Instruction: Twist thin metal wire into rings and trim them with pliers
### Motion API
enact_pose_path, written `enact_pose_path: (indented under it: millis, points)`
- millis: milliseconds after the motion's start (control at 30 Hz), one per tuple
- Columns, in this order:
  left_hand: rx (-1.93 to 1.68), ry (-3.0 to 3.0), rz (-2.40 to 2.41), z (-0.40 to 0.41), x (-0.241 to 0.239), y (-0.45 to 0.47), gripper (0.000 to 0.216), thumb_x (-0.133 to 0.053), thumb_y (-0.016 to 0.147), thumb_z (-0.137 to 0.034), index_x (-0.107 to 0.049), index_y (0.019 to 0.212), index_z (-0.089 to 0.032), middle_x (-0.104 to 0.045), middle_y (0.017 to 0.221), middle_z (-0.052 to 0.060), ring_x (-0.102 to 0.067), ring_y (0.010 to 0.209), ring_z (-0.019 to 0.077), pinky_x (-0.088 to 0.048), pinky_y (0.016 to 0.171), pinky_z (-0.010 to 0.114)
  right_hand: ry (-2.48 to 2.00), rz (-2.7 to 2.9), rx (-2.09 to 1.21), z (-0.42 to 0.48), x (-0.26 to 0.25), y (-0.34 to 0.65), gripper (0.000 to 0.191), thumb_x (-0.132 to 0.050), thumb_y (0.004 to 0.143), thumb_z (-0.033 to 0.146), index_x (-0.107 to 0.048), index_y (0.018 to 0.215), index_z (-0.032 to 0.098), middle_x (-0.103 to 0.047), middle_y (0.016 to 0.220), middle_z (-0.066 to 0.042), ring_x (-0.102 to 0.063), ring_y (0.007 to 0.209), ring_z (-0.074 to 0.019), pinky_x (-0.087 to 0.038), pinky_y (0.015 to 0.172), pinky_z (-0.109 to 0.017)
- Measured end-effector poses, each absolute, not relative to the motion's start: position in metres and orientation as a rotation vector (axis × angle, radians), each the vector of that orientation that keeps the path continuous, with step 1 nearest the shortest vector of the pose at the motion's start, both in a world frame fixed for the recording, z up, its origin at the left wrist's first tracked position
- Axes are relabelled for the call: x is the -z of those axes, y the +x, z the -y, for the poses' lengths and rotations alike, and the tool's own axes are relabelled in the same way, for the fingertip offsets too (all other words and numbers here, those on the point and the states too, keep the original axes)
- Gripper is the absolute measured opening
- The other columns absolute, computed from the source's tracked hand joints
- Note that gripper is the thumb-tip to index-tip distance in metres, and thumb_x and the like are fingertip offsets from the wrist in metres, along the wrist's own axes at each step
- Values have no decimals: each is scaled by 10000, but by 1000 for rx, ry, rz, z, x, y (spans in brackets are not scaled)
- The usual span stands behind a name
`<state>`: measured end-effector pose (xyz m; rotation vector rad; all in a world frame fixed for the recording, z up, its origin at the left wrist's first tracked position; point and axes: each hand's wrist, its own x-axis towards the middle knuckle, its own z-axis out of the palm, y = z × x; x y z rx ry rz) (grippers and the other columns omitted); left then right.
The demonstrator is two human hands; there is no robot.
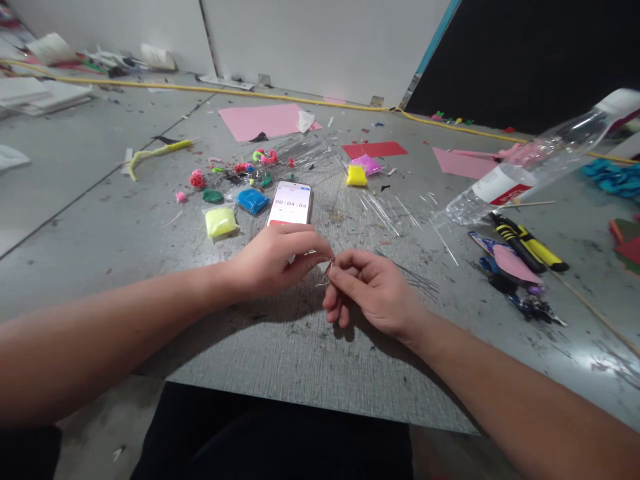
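Near the front middle of the table, my left hand (280,260) and my right hand (373,287) meet with fingertips almost touching. Both are closed in a pinch on a thin wire (330,264), of which only a small shiny bit shows between the fingertips. The rest of it is hidden by the fingers. Beyond my right hand lie several thin grey wires (417,279) on the table. Just past my left hand a phone (290,203) shows a running timer, its lower end covered by the hand.
Bags of yellow clay (220,223) and blue clay (253,200) lie left of the phone. Pliers (530,243) with black and yellow handles and a tilted plastic bottle (555,143) are at right. Pink paper (265,121) and a yellow cord (200,91) lie farther back.
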<state>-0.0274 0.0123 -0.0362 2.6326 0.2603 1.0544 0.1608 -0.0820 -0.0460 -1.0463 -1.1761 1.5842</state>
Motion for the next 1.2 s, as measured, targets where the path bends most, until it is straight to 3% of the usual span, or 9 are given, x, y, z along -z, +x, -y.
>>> enact_pose_path:
  millis: [200,333,433,533,667,933,1200]
  points:
    - [-844,2567,-443,-5,37,-26,101,-557,947,-167,-658,951,-170,-716,777,33,-641,671,128,-487,612,230,-1249,1365,-1210,81,50,164,198,-748,853,349,-616,852,200,-613,657,47,-557,465,-87,-463,429,-228]
    - [-698,2410,-486,1,32,-25,113,-557,956,-203,-657,954,-149,-661,703,8,-578,603,112,-448,559,220,-1280,1545,-936,82,51,165,101,-672,864,261,-612,808,201,-659,744,-2,-598,629,-128,-477,553,-269]
    - [-640,2232,-468,2,30,-24,131,-581,957,-222,-666,901,-139,-674,737,25,-595,658,123,-472,597,234,-1246,1661,-728,84,50,164,104,-637,830,181,-575,751,208,-678,801,-16,-586,686,-136,-458,601,-283]
    - [-573,2040,-420,-1,30,-24,128,-598,953,-199,-678,869,-146,-704,797,42,-632,742,139,-514,672,254,-1154,1786,-631,84,49,165,155,-607,801,147,-511,702,218,-607,742,10,-519,630,-120,-416,585,-288]
    - [-566,1855,-355,-6,29,-23,125,-646,941,-221,-684,839,-160,-701,787,36,-636,732,139,-523,686,257,-1077,1770,-744,83,47,169,143,-617,845,191,-513,755,229,-569,737,21,-527,667,-135,-434,624,-306]
    - [-597,1721,-365,-9,25,-24,185,-702,928,-293,-688,791,-170,-666,731,18,-608,690,126,-527,684,255,-1078,1458,-1217,82,37,171,66,-655,907,291,-659,900,225,-660,820,3,-603,745,-145,-482,669,-295]
    - [-559,1908,-348,-13,27,-27,117,-692,917,-269,-668,883,-160,-686,827,49,-638,763,143,-537,693,258,-1125,1519,-1315,74,37,171,178,-735,844,363,-642,836,211,-638,811,6,-582,733,-143,-485,700,-305]
